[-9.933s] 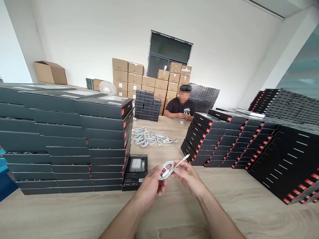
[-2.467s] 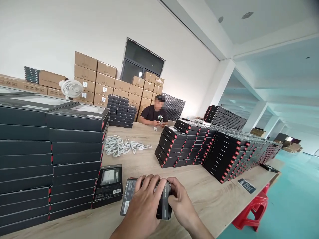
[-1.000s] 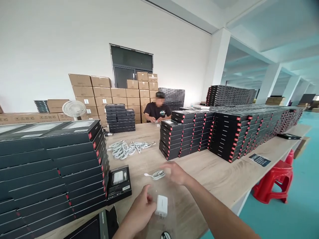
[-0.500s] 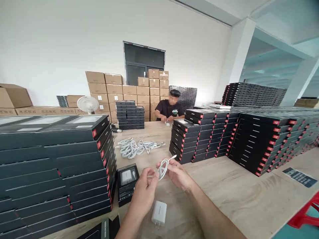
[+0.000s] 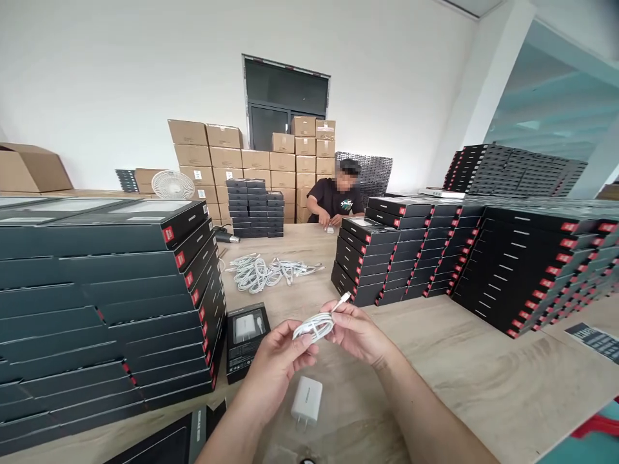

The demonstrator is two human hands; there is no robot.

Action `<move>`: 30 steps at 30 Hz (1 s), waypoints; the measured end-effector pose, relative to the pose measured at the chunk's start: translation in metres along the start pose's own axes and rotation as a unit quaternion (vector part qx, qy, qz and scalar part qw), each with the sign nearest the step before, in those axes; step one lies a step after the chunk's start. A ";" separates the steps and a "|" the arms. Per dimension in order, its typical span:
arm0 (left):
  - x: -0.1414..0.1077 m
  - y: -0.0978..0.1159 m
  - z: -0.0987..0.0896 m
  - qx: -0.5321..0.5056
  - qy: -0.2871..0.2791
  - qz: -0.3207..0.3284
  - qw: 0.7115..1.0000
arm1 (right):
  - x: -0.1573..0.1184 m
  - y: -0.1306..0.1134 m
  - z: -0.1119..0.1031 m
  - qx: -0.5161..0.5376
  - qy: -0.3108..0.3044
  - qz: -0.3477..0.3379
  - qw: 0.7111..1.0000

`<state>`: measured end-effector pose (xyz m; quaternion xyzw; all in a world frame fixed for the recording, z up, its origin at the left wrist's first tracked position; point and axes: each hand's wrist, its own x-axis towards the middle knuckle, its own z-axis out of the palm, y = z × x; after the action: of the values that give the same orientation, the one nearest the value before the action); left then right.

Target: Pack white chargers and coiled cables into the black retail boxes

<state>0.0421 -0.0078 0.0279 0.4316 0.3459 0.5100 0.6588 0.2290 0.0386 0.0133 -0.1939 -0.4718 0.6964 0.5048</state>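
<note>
A long desk runs through a warehouse room, with black retail boxes stacked at 9 o'clock and 3 o'clock, leaving a central lane for loose items. A heap of white cables lies in that lane at 12 o'clock. The left hand and right hand face each other, fingers curled, pinching a coiled white cable between them; this two-handed grip appears to keep the loops bunched. Its connector projects toward 1 o'clock. A white charger lies at 6 o'clock below the hands, near a black charger box at 10 o'clock. A co-worker sits at the far end, hands at the desk.
</note>
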 end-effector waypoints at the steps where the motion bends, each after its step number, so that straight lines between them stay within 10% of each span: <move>1: -0.002 0.001 0.000 -0.028 -0.014 -0.011 0.999 | 0.000 -0.001 -0.002 0.009 -0.006 -0.004 1.000; 6: 0.000 -0.001 -0.002 0.113 0.007 0.080 0.990 | -0.002 -0.004 0.000 0.003 -0.002 0.000 1.000; 12: 0.000 -0.007 -0.003 0.386 0.095 0.283 0.873 | 0.001 0.001 0.007 -0.102 0.062 0.021 0.993; 18: -0.001 -0.007 0.003 0.145 0.009 0.062 0.987 | 0.003 -0.001 0.003 -0.177 0.100 -0.074 0.976; 30: 0.007 -0.010 -0.001 0.173 0.099 0.025 0.980 | -0.003 0.009 0.026 -0.316 0.111 -0.189 0.923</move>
<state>0.0467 -0.0014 0.0177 0.4951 0.4813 0.4989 0.5238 0.2061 0.0235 0.0177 -0.3267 -0.6360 0.3766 0.5890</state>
